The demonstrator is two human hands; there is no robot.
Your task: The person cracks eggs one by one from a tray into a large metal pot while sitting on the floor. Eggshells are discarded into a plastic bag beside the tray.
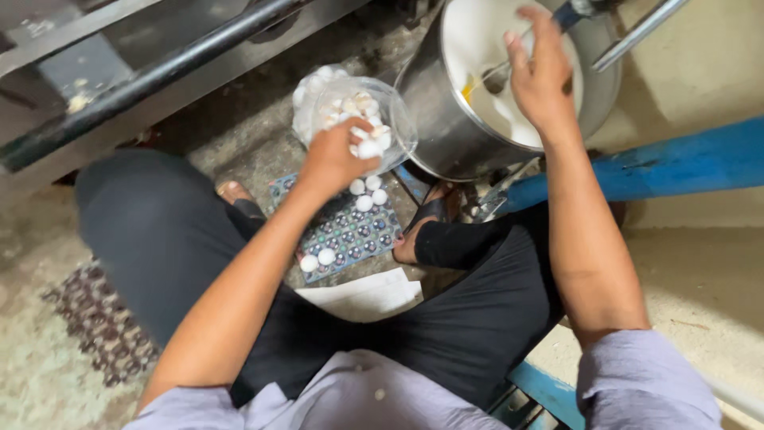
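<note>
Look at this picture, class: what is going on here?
A seated person is cracking eggs. The left hand reaches into a clear plastic bag of broken eggshells, fingers on white shell. The right hand is over a large steel pot holding pale liquid with a yolk showing. On the floor between the feet lies an egg tray, mostly empty, with five white eggs left.

Lavender short sleeves (637, 374), black trousers (159, 231), dark sandals (430, 211).
</note>
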